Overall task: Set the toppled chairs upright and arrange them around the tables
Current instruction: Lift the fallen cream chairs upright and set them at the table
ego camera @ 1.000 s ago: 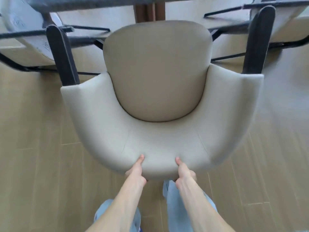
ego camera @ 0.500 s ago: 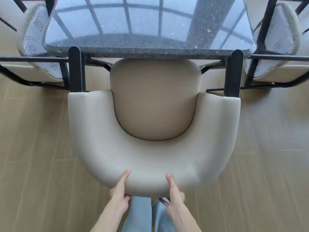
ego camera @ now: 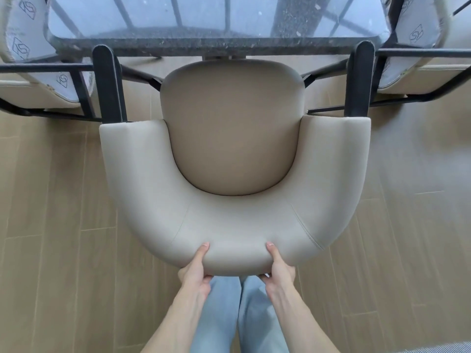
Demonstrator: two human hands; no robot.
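A beige upholstered armchair (ego camera: 234, 215) stands upright right below me, its seat facing a dark stone table (ego camera: 214, 44). Its two black front legs reach up to the table's near edge. My left hand (ego camera: 195, 270) grips the curved backrest, thumb on top and fingers under the rim. My right hand (ego camera: 279, 267) grips the same backrest a little to the right in the same way. Two more beige chairs lie toppled, one at the table's left (ego camera: 23, 59) and one at its right (ego camera: 418, 47), their undersides showing.
Black metal frames of the toppled chairs (ego camera: 46, 68) stretch across the floor on both sides of the armchair. Wood-look floor (ego camera: 63, 225) spreads left and right. My legs in light blue jeans (ego camera: 237, 314) stand just behind the chair.
The armchair has slid forward toward the table, and the tabletop has come into view. Both hands have kept their grip on the backrest.
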